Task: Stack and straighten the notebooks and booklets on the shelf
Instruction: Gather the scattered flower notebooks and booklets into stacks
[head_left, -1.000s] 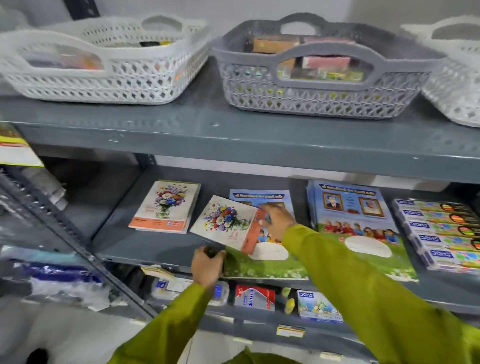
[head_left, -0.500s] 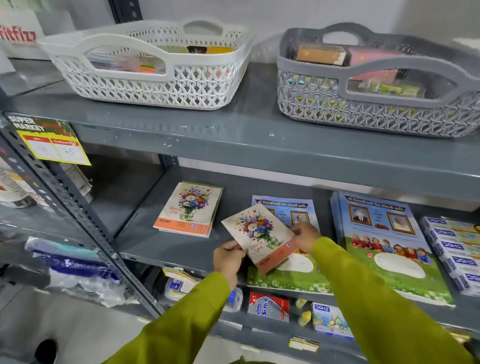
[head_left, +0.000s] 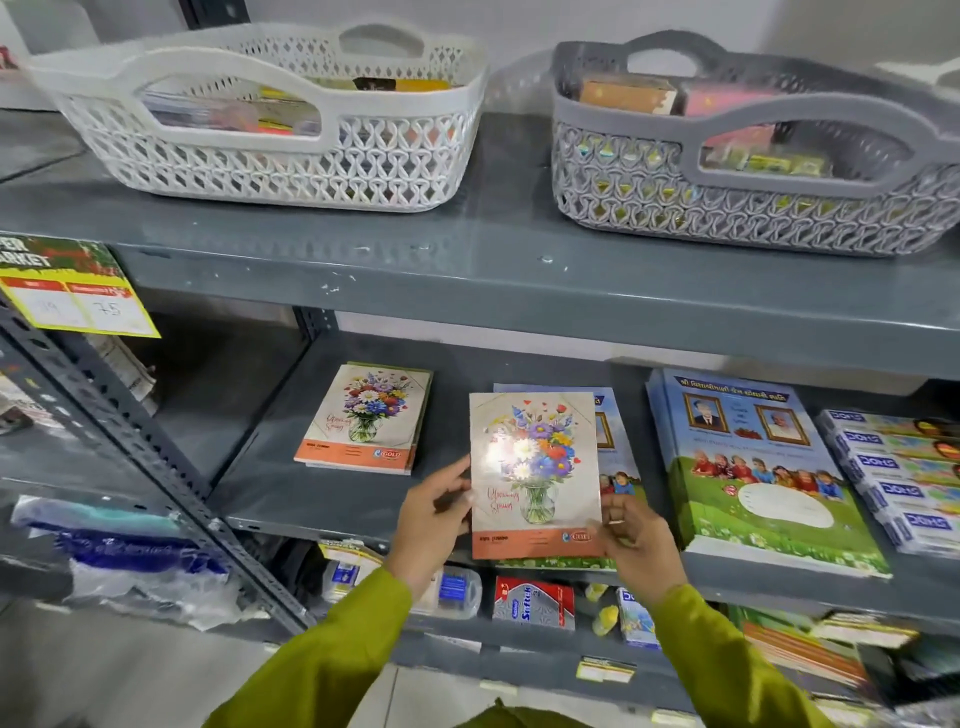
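A flower-cover notebook (head_left: 535, 475) is held upright and square above the front of the middle shelf (head_left: 337, 499). My left hand (head_left: 434, 517) grips its left edge and my right hand (head_left: 636, 538) grips its lower right corner. Under it lies a blue and green booklet (head_left: 615, 457), mostly hidden. A small stack of matching flower notebooks (head_left: 366, 418) lies flat to the left. A thicker stack of blue and green booklets (head_left: 763, 473) lies to the right.
Boxes of DOMS pencils (head_left: 893, 473) fill the shelf's right end. A white basket (head_left: 270, 114) and a grey basket (head_left: 753, 150) stand on the upper shelf. A yellow price tag (head_left: 78, 296) hangs at left. Small stationery packs (head_left: 532, 603) lie on the lower shelf.
The flower notebook was tilted on the booklet; both hands have lifted it and turned it straight, cover facing me. The camera has moved closer and left.
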